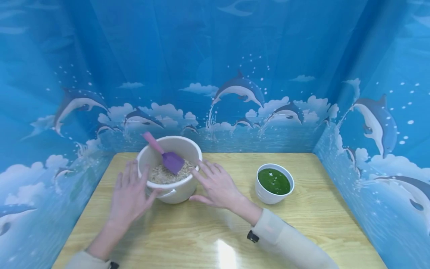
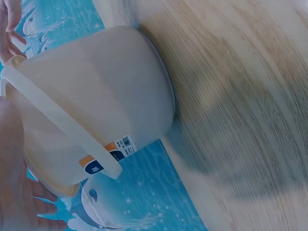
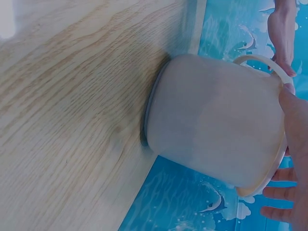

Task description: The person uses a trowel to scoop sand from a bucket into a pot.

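A white bucket (image 1: pixel 179 192) stands at the table's back left. Pale flakes or grain (image 1: pixel 162 175) lie inside it, and a purple scoop (image 1: pixel 173 162) rests on them, its pink handle leaning over the rear-left rim. My left hand (image 1: pixel 129 198) is at the bucket's left side, fingers extended and thumb spread near the front rim. On the other side, my right hand (image 1: pixel 218 186) has its fingertips right at the rim, fingers straight. The bucket's handle (image 2: pixel 60 115) hangs down along its wall, near a sticker with a barcode (image 2: pixel 126 145).
To the right on the wooden table (image 1: pixel 201 239) stands a white bowl (image 1: pixel 265 194) of green contents (image 1: pixel 273 182) with a few white specks. A blue dolphin-print curtain (image 1: pixel 215 45) encloses the table's back and both sides.
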Available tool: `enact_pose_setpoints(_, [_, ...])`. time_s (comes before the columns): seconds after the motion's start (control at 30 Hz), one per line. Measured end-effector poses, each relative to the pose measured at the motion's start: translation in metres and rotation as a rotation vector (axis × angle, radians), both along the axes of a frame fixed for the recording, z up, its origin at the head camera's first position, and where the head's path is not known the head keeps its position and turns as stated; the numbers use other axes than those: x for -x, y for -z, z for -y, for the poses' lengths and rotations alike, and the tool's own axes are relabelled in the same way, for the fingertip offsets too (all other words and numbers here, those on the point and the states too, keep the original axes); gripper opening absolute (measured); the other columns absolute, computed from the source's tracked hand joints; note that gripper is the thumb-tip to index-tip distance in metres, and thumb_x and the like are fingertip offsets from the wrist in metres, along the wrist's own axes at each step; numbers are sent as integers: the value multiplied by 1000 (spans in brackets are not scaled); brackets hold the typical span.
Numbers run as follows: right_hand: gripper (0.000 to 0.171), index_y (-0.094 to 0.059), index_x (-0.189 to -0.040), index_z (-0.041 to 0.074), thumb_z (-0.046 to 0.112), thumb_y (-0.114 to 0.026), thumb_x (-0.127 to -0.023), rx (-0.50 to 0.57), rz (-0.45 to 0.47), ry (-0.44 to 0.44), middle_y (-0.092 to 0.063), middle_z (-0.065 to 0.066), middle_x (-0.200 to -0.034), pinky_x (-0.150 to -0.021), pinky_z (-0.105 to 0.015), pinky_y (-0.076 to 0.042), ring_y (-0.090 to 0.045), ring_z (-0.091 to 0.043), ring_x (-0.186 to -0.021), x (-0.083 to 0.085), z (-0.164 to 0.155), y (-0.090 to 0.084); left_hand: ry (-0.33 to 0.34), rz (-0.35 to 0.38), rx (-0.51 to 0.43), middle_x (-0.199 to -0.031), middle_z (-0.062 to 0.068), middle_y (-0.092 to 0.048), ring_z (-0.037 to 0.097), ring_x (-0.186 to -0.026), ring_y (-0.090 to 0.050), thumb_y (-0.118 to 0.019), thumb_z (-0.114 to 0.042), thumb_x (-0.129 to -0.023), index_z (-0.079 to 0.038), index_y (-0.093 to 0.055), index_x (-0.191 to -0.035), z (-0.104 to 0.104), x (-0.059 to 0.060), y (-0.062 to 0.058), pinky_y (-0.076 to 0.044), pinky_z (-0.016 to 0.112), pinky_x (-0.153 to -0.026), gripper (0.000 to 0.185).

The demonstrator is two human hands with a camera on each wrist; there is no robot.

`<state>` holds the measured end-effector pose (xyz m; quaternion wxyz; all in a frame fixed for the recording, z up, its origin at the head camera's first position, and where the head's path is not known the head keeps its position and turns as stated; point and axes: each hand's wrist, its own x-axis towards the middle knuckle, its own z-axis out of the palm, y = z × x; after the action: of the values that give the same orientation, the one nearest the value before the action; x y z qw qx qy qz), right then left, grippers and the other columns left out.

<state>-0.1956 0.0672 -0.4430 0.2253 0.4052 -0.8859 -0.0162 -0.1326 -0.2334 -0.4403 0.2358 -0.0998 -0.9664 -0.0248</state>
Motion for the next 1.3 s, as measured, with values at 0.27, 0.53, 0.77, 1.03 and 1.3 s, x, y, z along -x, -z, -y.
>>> enact_pose_setpoints(0.27, [90,-46,-157,21,82,-54,-91,-13,-8,15,-48,-14,-164,-116,-51,-49,-52,-33,-147,-2,-8,0,-23,35,-29,-163,40,-31,65,-149,-31,-62,-64,-95,-4,-43,-156,-10,-1,1,-36,75,-115,88])
enact_pose_setpoints(0.53, [91,-45,-157,21,83,-52,-91,-12,-13,24,-47,-14,-164,-115,-52,-49,-53,-34,-147,-2,-14,1,-14,17,-26,-162,40,-32,62,-149,-35,-53,-70,-98,-4,-42,-156,-16,-1,3,-37,74,-115,89])
enact_pose_setpoints(0.77, [91,-46,-156,19,82,-55,-90,0,-36,16,-49,-16,-162,-114,-51,-50,-55,-35,-145,-1,-20,2,-27,67,-43,-165,38,-29,64,-150,-31,-56,-67,-98,-5,-41,-158,-23,0,1,-35,73,-117,88])
enact_pose_setpoints(1.03, [91,-46,-157,19,81,-54,-91,-2,-14,30,-47,-17,-164,-114,-53,-50,-54,-36,-145,1,-26,1,-46,133,-67,-170,35,-20,64,-154,-19,-61,-64,-98,-6,-38,-161,-29,5,0,-29,74,-120,89])
enact_pose_setpoints(1.3, [92,-42,-160,19,81,-53,-92,-2,27,66,-43,-17,-166,-112,-55,-51,-53,-37,-146,3,-32,2,-44,157,-62,-170,34,-20,60,-156,-20,-57,-67,-99,-8,-35,-163,-36,13,-2,-28,74,-120,90])
